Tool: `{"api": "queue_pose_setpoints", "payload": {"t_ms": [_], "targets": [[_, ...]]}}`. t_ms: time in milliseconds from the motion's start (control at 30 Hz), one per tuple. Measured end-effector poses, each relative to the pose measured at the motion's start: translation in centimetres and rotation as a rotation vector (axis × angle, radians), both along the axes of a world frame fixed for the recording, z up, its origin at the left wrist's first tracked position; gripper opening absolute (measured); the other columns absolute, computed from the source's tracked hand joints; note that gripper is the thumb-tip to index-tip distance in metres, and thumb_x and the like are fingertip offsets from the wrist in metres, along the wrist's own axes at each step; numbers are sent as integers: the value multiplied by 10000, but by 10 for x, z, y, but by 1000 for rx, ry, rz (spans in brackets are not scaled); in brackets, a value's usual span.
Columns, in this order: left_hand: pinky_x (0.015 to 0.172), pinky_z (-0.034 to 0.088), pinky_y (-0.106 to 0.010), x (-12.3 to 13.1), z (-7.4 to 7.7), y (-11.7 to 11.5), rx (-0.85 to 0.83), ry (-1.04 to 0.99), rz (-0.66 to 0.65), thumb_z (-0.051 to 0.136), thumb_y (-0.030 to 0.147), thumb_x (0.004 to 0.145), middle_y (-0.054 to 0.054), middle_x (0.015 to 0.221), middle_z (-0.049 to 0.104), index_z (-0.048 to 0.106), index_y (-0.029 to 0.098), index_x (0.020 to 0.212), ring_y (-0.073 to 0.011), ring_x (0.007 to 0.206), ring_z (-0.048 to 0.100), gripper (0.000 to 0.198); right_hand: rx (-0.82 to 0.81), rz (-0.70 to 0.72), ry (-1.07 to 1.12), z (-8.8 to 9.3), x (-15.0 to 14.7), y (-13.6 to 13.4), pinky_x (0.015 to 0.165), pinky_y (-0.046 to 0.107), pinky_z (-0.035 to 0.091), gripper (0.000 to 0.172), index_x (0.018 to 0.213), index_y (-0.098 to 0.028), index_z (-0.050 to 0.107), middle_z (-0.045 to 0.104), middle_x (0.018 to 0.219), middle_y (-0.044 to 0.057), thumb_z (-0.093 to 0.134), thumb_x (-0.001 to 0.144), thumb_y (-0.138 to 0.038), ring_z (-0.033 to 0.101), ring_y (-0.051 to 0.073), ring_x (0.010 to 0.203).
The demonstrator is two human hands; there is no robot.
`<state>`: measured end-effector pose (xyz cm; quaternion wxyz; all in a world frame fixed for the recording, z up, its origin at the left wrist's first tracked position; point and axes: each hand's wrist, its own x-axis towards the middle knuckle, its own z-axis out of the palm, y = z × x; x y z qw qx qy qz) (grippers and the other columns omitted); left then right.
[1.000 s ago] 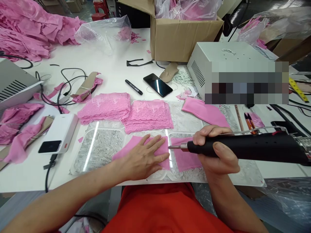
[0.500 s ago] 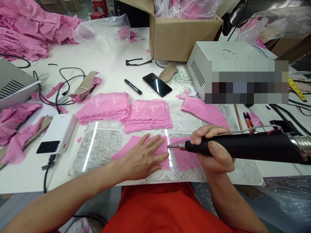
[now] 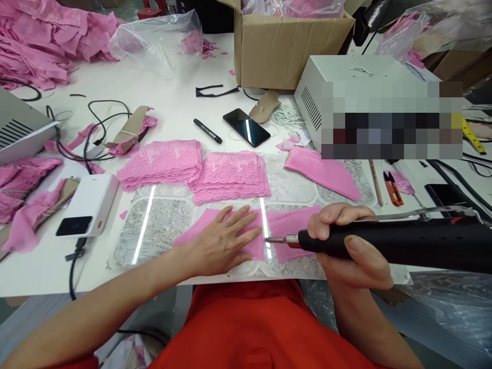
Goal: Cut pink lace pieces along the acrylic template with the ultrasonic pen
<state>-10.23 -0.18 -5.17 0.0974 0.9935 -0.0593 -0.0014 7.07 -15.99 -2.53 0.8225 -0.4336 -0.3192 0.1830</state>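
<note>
My left hand (image 3: pixel 226 241) lies flat with fingers spread, pressing a pink cloth piece (image 3: pixel 194 228) onto the marbled mat (image 3: pixel 154 230). In my right hand (image 3: pixel 361 266) is a black handheld tool (image 3: pixel 418 243), held nearly level with the fingers wrapped around its front. Its narrow metal tip (image 3: pixel 277 240) points left, at the gap beside that cloth's right edge; whether it touches is unclear. Under the tool lies a second pink cloth piece (image 3: pixel 288 220), partly covered. Beyond my hands sit two stacks of pink lace, a left stack (image 3: pixel 161 161) and a right stack (image 3: pixel 232 174).
A folded pink piece (image 3: pixel 323 171) lies at the mat's upper right, before a grey vented box (image 3: pixel 309 107). Behind are a phone (image 3: pixel 246 127), a marker (image 3: pixel 207 131) and a cardboard box (image 3: pixel 284 51). A cabled white power bank (image 3: pixel 96 200) stands left; orange snips (image 3: pixel 392 188) lie right.
The tool tip has moved toward me along the left cloth's right edge, with my right hand. My left hand stays on the cloth. The whole view has shifted slightly.
</note>
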Motion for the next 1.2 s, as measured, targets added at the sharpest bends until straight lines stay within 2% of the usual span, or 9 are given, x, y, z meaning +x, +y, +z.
{"api": "queue_pose_setpoints", "payload": {"t_ms": [300, 933, 1067, 1200], "targets": [[1147, 287, -587, 0, 2, -3, 9, 20, 26, 550, 440, 973, -157, 1550, 391, 511, 175, 1399, -364, 1449, 322, 503, -39, -3, -32, -6, -4, 0, 485, 276, 471, 151, 833, -199, 645, 599, 764, 16, 672, 719, -296, 528, 111, 546], [1138, 307, -572, -1, -1, -4, 9, -38, 27, 602, 450, 944, -159, 1536, 413, 528, 160, 1379, -363, 1425, 371, 527, -10, 83, -106, -4, -6, 2, 510, 273, 496, 106, 855, -186, 641, 619, 782, 10, 665, 771, -246, 554, 104, 563], [1149, 302, -552, -16, 4, 2, 8, -92, 53, 472, 503, 999, -163, 1556, 376, 499, 151, 1404, -341, 1441, 354, 537, -3, 3, -74, -2, -4, 4, 516, 280, 486, 128, 847, -182, 643, 600, 776, 11, 664, 740, -251, 546, 109, 572], [1169, 290, -516, -49, 2, 12, 38, -130, 145, 426, 392, 1034, -151, 1541, 407, 460, 130, 1431, -313, 1452, 344, 476, 32, -128, -80, -2, -5, 16, 521, 289, 479, 129, 839, -184, 640, 596, 796, 13, 642, 727, -249, 530, 107, 561]]}}
